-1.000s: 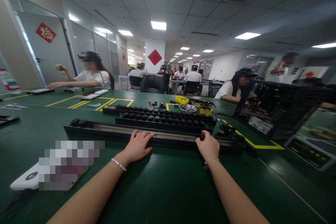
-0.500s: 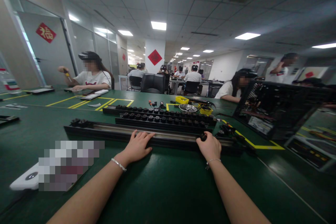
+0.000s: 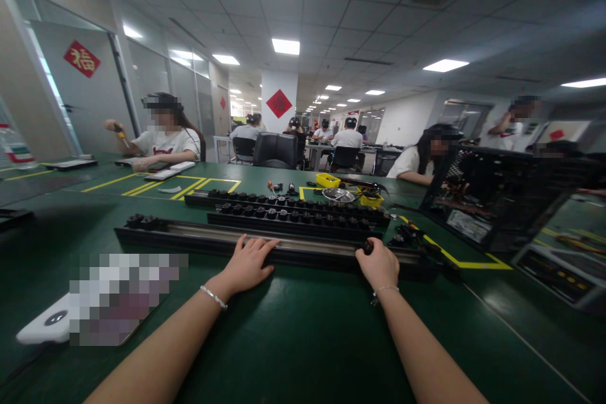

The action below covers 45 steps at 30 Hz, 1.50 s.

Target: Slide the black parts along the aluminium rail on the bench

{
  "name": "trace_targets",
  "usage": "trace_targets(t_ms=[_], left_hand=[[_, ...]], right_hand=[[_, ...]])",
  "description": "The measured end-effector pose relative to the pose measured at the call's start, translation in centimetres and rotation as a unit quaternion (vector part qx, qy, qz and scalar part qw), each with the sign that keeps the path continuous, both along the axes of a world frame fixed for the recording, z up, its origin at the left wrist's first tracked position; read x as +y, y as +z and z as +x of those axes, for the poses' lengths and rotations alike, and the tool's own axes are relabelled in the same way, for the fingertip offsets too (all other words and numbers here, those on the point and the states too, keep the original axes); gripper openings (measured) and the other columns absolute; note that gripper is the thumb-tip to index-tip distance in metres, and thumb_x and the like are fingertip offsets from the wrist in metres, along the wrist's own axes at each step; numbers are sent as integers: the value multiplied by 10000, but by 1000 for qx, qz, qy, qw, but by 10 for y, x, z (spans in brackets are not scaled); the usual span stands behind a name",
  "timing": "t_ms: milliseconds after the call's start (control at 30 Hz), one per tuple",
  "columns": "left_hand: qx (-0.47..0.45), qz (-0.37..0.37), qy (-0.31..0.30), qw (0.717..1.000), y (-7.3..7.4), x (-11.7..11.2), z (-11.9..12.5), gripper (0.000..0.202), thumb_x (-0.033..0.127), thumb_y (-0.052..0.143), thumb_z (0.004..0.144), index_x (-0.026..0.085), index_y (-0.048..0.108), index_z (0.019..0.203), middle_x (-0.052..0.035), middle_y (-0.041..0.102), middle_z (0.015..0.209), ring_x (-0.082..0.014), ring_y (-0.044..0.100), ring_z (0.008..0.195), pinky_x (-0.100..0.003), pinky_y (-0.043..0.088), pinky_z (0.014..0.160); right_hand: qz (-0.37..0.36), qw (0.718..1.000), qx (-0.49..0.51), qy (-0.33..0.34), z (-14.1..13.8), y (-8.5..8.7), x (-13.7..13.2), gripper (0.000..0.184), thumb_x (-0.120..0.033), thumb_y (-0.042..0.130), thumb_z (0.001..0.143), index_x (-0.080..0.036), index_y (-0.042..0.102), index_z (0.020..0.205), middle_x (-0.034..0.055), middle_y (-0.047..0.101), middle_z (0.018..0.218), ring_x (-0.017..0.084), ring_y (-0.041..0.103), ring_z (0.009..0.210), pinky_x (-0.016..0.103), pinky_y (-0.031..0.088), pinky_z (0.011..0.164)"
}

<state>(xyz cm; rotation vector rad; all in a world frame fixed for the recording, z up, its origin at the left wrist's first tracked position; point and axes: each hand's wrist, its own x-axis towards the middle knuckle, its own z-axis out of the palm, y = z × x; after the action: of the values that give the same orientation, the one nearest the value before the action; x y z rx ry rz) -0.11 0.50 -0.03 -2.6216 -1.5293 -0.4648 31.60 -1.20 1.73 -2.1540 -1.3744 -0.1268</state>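
Observation:
A long black track rail point(image 3: 189, 235) with a pale metallic channel lies across the table in front of me. My left hand point(image 3: 249, 262) rests on its near edge, fingers spread over the channel and holding nothing. Toward the rail's right end, my right hand point(image 3: 381, 263) is closed in a pinch around a small black round part point(image 3: 368, 247), which sits at the channel. Two similar round parts point(image 3: 142, 221) stand at the rail's left end. Just behind are two more black rails point(image 3: 288, 223) lined with several black round pieces.
A phone point(image 3: 45, 319) lies at the left front. Behind the rails stand a metal dish point(image 3: 338, 195) and yellow bins point(image 3: 327, 180). An open computer case point(image 3: 497, 202) and a power supply box point(image 3: 561, 274) occupy the right. Co-workers point(image 3: 173, 139) sit across the table.
My right hand and the round part have shifted very slightly to the right. My left hand and the rails look unmoved.

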Motion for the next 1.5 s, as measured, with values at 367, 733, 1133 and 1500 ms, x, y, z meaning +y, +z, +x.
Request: trace_targets(t_ms=[367, 733, 1133, 1500], left_hand=[[4, -1, 3, 1000, 1, -1, 0, 611, 376, 509, 792, 308, 331, 1373, -58, 548, 1214, -251, 445, 1192, -528, 89, 1087], [9, -2, 5, 1000, 1, -1, 0, 612, 393, 500, 795, 305, 327, 1375, -59, 548, 1209, -253, 445, 1190, -521, 96, 1088], [5, 10, -1, 1000, -2, 0, -1, 608, 379, 503, 790, 309, 334, 1369, -51, 552, 1198, -250, 452, 1173, -500, 98, 1087], [-12, -5, -10, 1000, -1, 0, -2, 620, 376, 514, 786, 315, 326, 1373, -51, 541, 1230, -247, 438, 1193, -518, 78, 1095]], right_hand=[[-6, 1000, 4, -6, 3, -2, 2, 420, -293, 474, 757, -160, 568, 1144, 98, 640, 1069, 241, 561, 1025, 349, 370, 913], [-19, 1000, 13, -3, 7, -1, 2, 422, -293, 460, 768, -174, 555, 1161, 102, 635, 1067, 237, 571, 1000, 356, 383, 888], [6, 1000, -4, -10, 11, -4, 3, 437, -311, 478, 749, -179, 567, 1156, 87, 640, 1084, 240, 556, 1044, 353, 361, 921], [11, 1000, 15, -3, 12, -3, 2, 433, -289, 465, 755, -173, 562, 1160, 91, 641, 1076, 247, 553, 1052, 358, 347, 937]])
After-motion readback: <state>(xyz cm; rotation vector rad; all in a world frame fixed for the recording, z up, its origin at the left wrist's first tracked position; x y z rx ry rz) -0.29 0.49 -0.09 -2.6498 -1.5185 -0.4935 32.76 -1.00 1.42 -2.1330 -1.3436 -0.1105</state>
